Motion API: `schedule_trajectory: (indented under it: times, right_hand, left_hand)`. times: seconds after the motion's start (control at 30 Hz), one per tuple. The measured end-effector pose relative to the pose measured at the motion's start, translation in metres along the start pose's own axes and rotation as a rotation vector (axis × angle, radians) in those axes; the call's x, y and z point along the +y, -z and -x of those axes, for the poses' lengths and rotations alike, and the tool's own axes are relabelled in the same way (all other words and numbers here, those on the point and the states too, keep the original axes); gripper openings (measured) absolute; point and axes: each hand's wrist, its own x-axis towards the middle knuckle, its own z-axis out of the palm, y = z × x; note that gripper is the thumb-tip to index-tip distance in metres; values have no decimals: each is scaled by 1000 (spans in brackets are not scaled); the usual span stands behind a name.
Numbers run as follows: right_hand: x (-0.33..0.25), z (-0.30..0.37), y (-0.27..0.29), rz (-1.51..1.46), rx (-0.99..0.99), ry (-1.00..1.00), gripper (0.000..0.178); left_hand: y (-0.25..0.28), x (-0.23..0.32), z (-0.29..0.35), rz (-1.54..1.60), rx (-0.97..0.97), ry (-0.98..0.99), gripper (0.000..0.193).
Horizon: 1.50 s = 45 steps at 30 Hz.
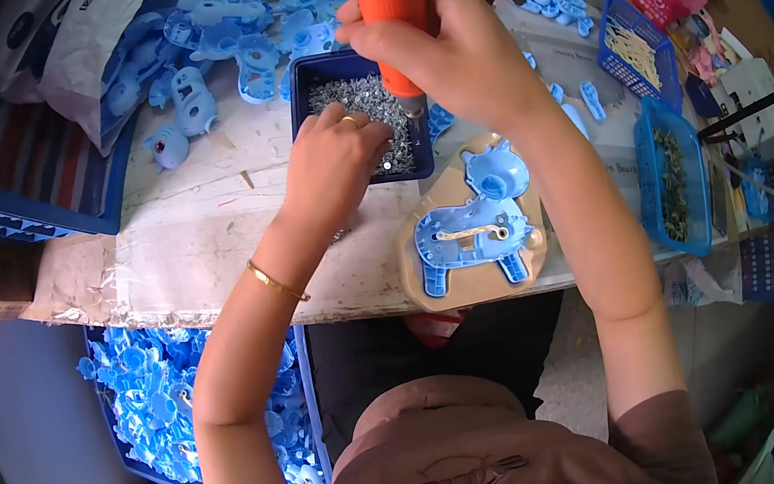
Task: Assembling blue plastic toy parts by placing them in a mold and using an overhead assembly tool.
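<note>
My right hand [470, 62] grips an orange electric screwdriver [395, 13], its tip pointing down over the right side of a dark blue tray [300, 86]. Small metal screws [351, 93] fill that tray. My left hand [333, 154] reaches into it with fingers bent and pressed together; whatever is between the fingertips is hidden. Just in front of the tray, a light blue plastic animal-shaped half shell [433, 231] lies hollow side up in a tan holding block [423, 292]. Across the shell's inside runs a thin pale strip with a ring-shaped end [501, 233].
Many blue shell parts [249, 10] are heaped at the back. One assembled toy body [178, 123] lies left. A large bin of blue parts [144, 402] stands below the table edge. At right are a basket of pale strips [630, 51] and a light blue tray [692, 183].
</note>
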Motion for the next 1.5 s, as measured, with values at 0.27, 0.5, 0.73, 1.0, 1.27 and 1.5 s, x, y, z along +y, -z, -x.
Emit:
schedule_trajectory:
  times: [0.27, 0.5, 0.73, 1.0, 1.27, 1.5]
  right_hand:
    - [-9, 36, -9, -342, 1, -82, 35]
    - [-8, 47, -10, -360, -11, -69, 35]
    - [-17, 57, -10, -352, 12, -107, 30]
    - [10, 81, -16, -423, 68, -286, 30]
    - [19, 89, -22, -391, 47, -201, 25]
    - [28, 95, -26, -342, 156, -114, 25]
  left_hand:
    - [14, 43, 22, 301, 100, -35, 15]
    - [15, 54, 25, 293, 166, -66, 19]
    - [16, 65, 40, 406, 52, 68, 27]
    - [15, 74, 51, 223, -64, 98, 57]
    - [5, 73, 53, 234, -52, 102, 56]
    - [2, 75, 53, 224, -2, 102, 57]
